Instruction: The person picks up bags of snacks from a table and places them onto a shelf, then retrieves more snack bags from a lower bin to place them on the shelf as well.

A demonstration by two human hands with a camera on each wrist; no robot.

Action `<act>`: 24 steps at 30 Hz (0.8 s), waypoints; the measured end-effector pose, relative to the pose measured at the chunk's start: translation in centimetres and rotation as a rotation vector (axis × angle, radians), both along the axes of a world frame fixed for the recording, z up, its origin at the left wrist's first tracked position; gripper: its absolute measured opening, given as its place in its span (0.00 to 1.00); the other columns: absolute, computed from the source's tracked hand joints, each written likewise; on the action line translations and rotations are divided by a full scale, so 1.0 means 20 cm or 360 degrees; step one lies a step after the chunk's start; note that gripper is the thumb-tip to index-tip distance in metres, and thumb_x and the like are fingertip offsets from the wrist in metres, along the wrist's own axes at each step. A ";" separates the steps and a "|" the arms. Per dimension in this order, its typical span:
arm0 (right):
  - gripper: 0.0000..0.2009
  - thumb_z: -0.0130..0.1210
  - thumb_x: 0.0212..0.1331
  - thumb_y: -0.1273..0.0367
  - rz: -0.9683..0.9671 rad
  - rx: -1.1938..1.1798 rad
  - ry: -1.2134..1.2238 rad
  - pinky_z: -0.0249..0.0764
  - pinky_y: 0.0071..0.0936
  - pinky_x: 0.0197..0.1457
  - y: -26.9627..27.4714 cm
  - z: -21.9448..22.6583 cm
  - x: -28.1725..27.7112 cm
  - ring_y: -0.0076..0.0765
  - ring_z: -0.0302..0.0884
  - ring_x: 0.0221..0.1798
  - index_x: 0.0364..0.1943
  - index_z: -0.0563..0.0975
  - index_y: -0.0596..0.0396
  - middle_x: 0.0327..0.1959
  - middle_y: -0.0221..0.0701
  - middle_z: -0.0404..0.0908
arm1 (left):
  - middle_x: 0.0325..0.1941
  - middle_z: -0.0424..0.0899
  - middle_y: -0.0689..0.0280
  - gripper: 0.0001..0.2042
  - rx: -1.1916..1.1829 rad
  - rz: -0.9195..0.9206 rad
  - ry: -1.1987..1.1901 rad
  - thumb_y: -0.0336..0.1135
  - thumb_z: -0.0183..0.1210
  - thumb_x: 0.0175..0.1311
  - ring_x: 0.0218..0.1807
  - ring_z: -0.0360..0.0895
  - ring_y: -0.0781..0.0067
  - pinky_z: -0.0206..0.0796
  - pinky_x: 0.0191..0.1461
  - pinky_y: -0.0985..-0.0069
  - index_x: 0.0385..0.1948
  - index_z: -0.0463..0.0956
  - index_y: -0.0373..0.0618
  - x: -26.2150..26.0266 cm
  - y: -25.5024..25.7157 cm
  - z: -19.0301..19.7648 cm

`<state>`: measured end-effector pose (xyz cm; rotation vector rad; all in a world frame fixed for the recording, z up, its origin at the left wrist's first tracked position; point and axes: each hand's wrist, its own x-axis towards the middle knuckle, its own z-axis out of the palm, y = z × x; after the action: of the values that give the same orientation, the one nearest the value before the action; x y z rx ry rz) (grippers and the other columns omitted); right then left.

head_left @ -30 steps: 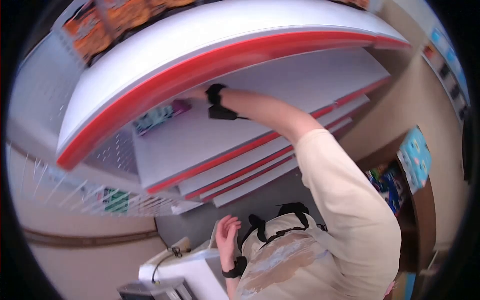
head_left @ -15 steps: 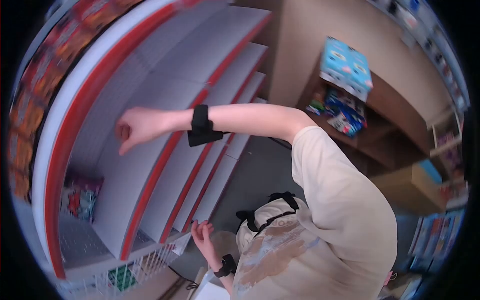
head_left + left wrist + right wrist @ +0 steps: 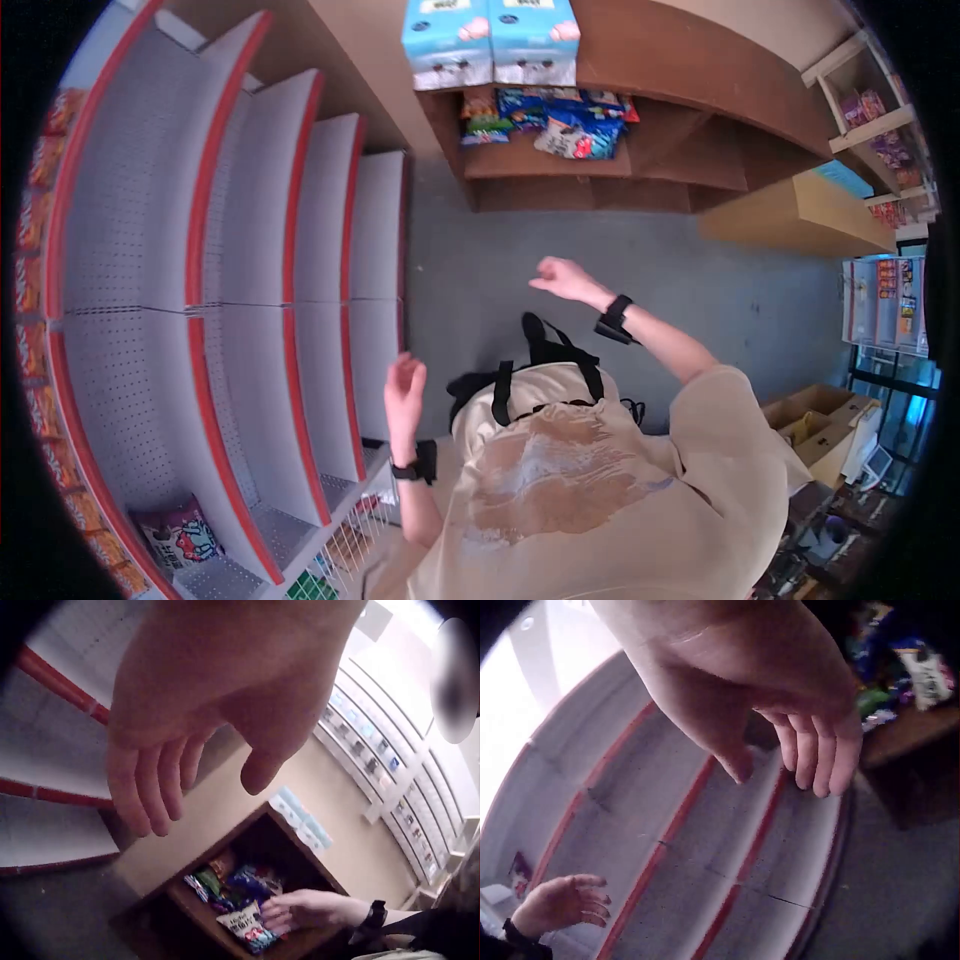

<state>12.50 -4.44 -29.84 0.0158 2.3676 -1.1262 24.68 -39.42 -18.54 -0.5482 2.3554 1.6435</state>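
Note:
My right hand point(image 3: 570, 280) hangs in the air over the grey floor with its fingers loosely bent and nothing in them. In the right wrist view the same hand point(image 3: 780, 690) shows relaxed fingers, thumb apart. Beside the shelf unit's edge is my left hand point(image 3: 404, 395), raised and holding nothing. Its fingers point(image 3: 150, 787) droop loosely in the left wrist view. One purple-and-white snack bag point(image 3: 180, 535) stands at the near end of a white shelf. Several snack bags point(image 3: 580, 130), mostly blue, lie in the brown cabinet ahead of me.
The red-edged white shelf unit point(image 3: 205, 400) runs along the left, with orange packets point(image 3: 35, 350) on its top level. Two light-blue packs point(image 3: 490, 40) sit on the brown cabinet point(image 3: 690, 60). A cardboard box point(image 3: 800, 215) stands to its right. A white wire basket point(image 3: 345, 545) is at lower left.
My right hand has come away from the snack bag on the shelf and swung right, out over the floor. The view has turned right toward the brown cabinet; the bag stays on the shelf.

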 end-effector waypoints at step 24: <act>0.28 0.62 0.50 0.54 -0.0049 0.1347 0.0241 0.67 0.45 0.57 0.87 -0.14 -0.90 0.51 0.69 0.56 0.48 0.69 0.59 0.51 0.45 0.72 | 0.40 0.82 0.58 0.16 0.0098 -0.0300 -0.0149 0.37 0.60 0.62 0.40 0.81 0.70 0.73 0.45 0.73 0.47 0.73 0.39 -0.77 0.43 -0.21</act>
<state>-5.54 12.96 -32.70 0.2663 2.8047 -0.0677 9.19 -30.86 -22.79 -0.3702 2.2077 1.5655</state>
